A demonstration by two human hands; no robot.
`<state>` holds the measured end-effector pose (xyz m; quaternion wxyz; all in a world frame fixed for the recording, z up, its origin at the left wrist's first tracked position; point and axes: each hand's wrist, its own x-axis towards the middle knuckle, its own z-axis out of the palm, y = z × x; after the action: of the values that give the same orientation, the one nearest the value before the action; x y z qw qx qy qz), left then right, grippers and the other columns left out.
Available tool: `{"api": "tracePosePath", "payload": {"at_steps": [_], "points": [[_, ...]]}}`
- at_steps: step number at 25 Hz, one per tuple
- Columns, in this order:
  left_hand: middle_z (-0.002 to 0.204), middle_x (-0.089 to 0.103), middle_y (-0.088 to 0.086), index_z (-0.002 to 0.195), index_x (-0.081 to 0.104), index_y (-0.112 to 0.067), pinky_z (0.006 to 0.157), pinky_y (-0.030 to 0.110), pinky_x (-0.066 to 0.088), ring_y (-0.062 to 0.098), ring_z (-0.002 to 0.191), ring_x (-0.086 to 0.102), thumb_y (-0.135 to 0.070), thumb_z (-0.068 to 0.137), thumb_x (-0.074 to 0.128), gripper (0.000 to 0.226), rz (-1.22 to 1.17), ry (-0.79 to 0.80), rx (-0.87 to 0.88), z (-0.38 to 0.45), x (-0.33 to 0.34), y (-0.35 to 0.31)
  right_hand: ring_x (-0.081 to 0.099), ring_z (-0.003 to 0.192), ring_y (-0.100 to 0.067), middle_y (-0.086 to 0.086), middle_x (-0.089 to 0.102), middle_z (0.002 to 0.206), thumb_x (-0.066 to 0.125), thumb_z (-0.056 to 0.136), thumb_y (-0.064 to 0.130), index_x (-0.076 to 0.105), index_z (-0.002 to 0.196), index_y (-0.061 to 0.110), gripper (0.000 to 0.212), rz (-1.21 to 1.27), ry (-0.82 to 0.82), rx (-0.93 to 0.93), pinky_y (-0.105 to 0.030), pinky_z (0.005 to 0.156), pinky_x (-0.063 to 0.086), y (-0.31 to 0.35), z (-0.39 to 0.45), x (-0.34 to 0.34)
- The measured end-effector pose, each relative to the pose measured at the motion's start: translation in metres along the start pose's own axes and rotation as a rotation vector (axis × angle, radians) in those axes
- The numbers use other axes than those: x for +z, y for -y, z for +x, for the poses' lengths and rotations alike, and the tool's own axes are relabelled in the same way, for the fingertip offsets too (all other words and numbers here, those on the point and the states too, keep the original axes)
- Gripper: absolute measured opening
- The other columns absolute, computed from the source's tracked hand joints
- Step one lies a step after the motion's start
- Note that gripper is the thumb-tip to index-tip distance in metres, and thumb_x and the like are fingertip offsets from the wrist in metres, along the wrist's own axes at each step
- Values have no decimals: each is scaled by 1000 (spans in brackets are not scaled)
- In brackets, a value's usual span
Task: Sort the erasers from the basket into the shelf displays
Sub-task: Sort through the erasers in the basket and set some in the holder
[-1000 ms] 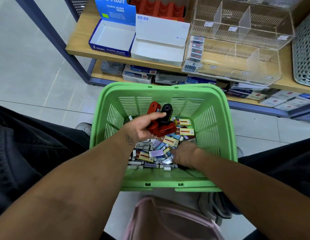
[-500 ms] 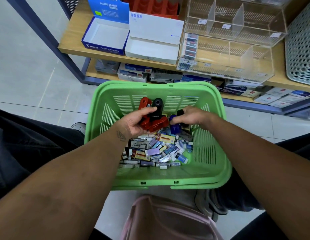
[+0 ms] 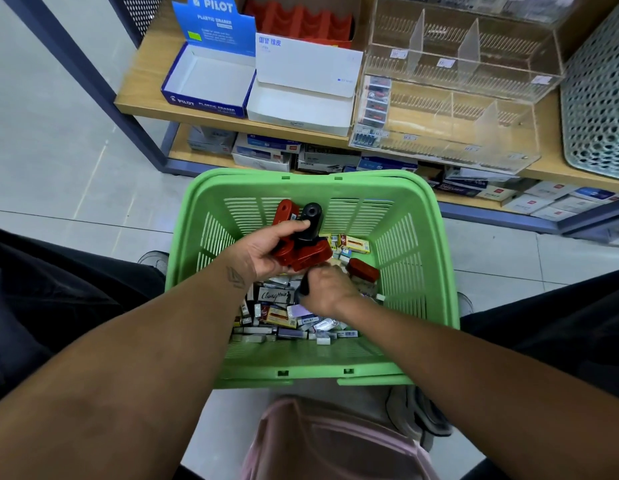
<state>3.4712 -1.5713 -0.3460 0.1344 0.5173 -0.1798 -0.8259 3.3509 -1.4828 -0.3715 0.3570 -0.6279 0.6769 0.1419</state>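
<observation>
Dozens of small boxed erasers (image 3: pixel 287 315) lie heaped on the floor of the green basket (image 3: pixel 418 271), most of them toward its near side. Above the heap, the left hand (image 3: pixel 263 252) grips a bundle of chunky pieces, several red ones (image 3: pixel 304 256) and a black one (image 3: pixel 309 221) standing up between them, thumb laid across the top. The right hand (image 3: pixel 327 289) sits just below and beside it, knuckles up, fingers curled round a dark object (image 3: pixel 303 287) whose end pokes out; what it is I cannot make out. One more red piece (image 3: pixel 363 270) lies in the pile just right of that hand. Beyond the basket, on the wooden shelf (image 3: pixel 141 95), stand an open blue Pilot box (image 3: pixel 211 77), a white carton (image 3: pixel 302 98) touching its right side, a red tray (image 3: pixel 301 24) behind them, and a clear divided display (image 3: pixel 453 109) further right, with a row of small packs (image 3: pixel 375 102) in its left compartment.
</observation>
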Motion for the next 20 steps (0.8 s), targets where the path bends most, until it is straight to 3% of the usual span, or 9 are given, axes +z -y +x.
{"api": "tracePosePath", "payload": {"at_steps": [2, 6, 8, 10, 12, 15, 18, 20], "points": [[102, 75, 18, 120, 59, -5, 80, 47, 57, 33, 95, 71, -18, 88, 70, 35, 5, 4, 2, -2, -2, -2, 58, 87, -21, -3, 58, 84, 63, 92, 30, 54, 77, 13, 24, -29, -35, -73, -37, 98, 44, 6, -4, 4], [115, 71, 20, 126, 56, -5, 94, 49, 53, 35, 108, 67, -19, 85, 73, 47, 52, -1, -4, -2, -7, -3, 57, 96, -25, -7, 55, 96, 65, 88, 22, 58, 98, 6, 20, -30, -210, 138, -32, 87, 54, -34, -1, 1], [107, 74, 17, 121, 58, -7, 95, 49, 52, 34, 104, 67, -19, 89, 70, 37, 68, -2, -5, -2, -6, -2, 58, 91, -23, -5, 55, 92, 66, 86, 23, 55, 99, 8, 23, -33, -67, 235, -32, 80, 52, -51, 4, -4], [102, 75, 15, 119, 58, -7, 87, 47, 54, 32, 99, 68, -18, 89, 69, 34, 73, 2, -11, -1, -4, -2, 60, 92, -23, -3, 56, 91, 64, 86, 30, 55, 96, 11, 24, -51, 73, 271, -33, 88, 47, -55, 10, -3], [101, 75, 15, 119, 59, -7, 82, 45, 55, 31, 98, 69, -18, 90, 69, 33, 65, 2, -14, -2, -2, -1, 60, 97, -24, -3, 59, 95, 63, 87, 34, 55, 96, 12, 25, -29, 96, 327, -34, 89, 43, -53, 14, 6], [106, 74, 16, 121, 58, -6, 83, 45, 55, 31, 100, 68, -17, 89, 69, 36, 53, -8, -12, -2, -1, -1, 64, 89, -21, -3, 64, 90, 69, 81, 34, 57, 92, 13, 27, 179, 97, 430, -33, 86, 54, -52, 16, 17], [108, 73, 17, 123, 58, -5, 87, 46, 54, 32, 102, 67, -16, 88, 71, 39, 44, -12, -14, -2, 0, -1, 58, 108, -29, -12, 57, 118, 77, 69, 41, 56, 108, 21, 49, 368, 142, 447, -41, 94, 53, -51, 16, 22], [109, 73, 18, 121, 58, -5, 90, 47, 53, 33, 102, 67, -16, 88, 71, 37, 36, -16, -16, -2, -1, -2, 49, 120, -34, -17, 45, 134, 76, 72, 38, 53, 125, 26, 58, 348, 88, 423, -41, 100, 49, -54, 16, 25]]}}
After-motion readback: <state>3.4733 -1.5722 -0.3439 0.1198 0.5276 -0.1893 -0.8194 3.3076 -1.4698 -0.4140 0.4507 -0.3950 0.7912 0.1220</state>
